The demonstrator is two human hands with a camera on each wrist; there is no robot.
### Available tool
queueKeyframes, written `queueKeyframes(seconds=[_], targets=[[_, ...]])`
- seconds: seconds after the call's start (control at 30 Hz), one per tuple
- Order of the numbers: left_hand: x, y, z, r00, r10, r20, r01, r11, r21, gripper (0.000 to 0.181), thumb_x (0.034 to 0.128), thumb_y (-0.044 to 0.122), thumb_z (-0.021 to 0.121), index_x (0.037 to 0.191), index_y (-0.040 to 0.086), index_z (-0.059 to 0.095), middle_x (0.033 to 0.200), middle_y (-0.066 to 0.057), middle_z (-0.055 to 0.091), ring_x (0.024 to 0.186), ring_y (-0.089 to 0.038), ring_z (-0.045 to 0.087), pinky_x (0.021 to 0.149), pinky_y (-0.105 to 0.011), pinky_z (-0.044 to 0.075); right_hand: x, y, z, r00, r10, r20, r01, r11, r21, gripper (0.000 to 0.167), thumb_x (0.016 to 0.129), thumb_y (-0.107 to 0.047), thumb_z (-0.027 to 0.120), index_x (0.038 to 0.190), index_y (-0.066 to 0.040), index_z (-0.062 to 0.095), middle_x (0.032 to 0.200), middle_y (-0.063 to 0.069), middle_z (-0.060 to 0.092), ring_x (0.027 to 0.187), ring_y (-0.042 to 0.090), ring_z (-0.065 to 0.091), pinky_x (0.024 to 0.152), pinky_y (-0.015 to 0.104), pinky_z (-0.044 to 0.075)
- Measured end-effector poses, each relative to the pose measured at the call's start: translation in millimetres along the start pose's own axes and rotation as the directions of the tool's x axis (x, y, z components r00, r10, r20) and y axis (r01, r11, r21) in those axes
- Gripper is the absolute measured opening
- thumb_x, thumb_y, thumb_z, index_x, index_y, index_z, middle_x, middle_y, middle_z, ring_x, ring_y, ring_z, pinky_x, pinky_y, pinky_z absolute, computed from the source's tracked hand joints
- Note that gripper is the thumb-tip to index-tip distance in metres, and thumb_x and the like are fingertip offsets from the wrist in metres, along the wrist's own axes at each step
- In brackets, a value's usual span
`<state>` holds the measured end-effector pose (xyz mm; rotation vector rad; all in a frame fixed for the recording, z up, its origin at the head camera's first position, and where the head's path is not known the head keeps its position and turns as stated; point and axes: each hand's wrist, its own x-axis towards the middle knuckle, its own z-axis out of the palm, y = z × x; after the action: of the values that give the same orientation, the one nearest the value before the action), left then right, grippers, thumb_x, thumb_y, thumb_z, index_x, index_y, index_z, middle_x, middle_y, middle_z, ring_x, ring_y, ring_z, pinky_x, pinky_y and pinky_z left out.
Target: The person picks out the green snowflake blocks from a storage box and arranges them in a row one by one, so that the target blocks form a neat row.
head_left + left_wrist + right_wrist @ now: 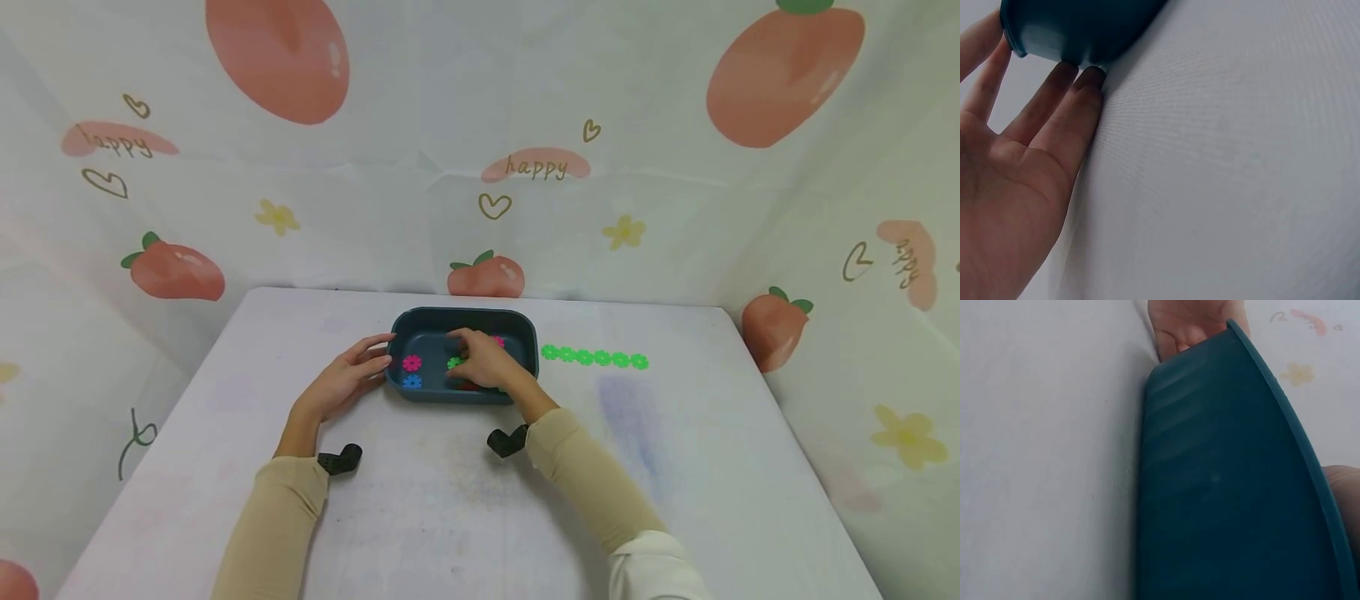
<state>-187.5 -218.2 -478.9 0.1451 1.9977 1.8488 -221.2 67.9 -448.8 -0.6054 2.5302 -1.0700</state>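
Note:
A dark teal plastic bin [462, 397] stands on the table with several small flower-shaped plastic discs inside. Near its left end lie a pink disc [412, 363] and a blue disc [412, 382]. My left hand [347, 379] touches the bin's left end with extended fingers; in the left wrist view the fingertips [1067, 70] rest against its wall. Inside the bin is my right hand [487, 360], thumb and fingers apart around a green disc [453, 363]. It partly covers other discs, including a red one [469, 386]. The right wrist view mostly shows the bin's outer wall [1222, 469], hiding the fingers.
Right of the bin, a row of several bright green flower discs [595, 357] lies on the white table [420, 517]. A printed cloth backdrop [420, 183] rises behind the table. Each wrist carries a small black device [343, 459].

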Motion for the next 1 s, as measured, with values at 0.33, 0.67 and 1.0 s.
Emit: queueKeyframes(seconds=[0.33, 0.67, 1.0], targets=[[0.0, 0.5, 1.8, 1.000, -0.004, -0.009, 0.004, 1.000, -0.001, 0.060, 0.1047, 0.029, 0.059, 0.158, 0.019, 0.034, 0.167, -0.017, 0.027, 0.153, -0.036, 0.031, 0.127, -0.054, 0.028, 7.4, -1.4, 7.0, 1.000, 0.018, 0.004, -0.017, 1.000, -0.024, 0.043, 0.088, -0.011, 0.080, 0.129, -0.006, 0.068, 0.125, 0.011, 0.067, 0.111, 0.025, 0.061, 0.101, 0.040, 0.055], [-1.0, 2.2, -0.9, 1.000, 0.005, -0.007, -0.005, 1.000, -0.006, 0.062, 0.1043, 0.028, 0.060, 0.159, 0.016, 0.032, 0.167, -0.017, 0.027, 0.153, -0.035, 0.031, 0.125, -0.053, 0.029, 12.4, -3.5, 12.6, 0.997, -0.065, 0.042, 0.071, 0.985, -0.156, 0.033, 0.089, -0.009, 0.078, 0.122, -0.004, 0.072, 0.115, 0.011, 0.067, 0.104, 0.022, 0.062, 0.095, 0.034, 0.057], [0.2, 0.1, -1.0, 1.000, 0.004, -0.001, -0.004, 1.000, -0.009, 0.060, 0.1050, 0.027, 0.058, 0.158, 0.018, 0.033, 0.166, -0.016, 0.030, 0.151, -0.030, 0.034, 0.125, -0.051, 0.031, 7.6, -1.1, 10.3, 0.997, -0.080, 0.007, 0.080, 0.992, -0.098, 0.022, 0.093, -0.014, 0.075, 0.115, -0.010, 0.073, 0.104, 0.006, 0.072, 0.092, 0.016, 0.061, 0.086, 0.029, 0.055]])
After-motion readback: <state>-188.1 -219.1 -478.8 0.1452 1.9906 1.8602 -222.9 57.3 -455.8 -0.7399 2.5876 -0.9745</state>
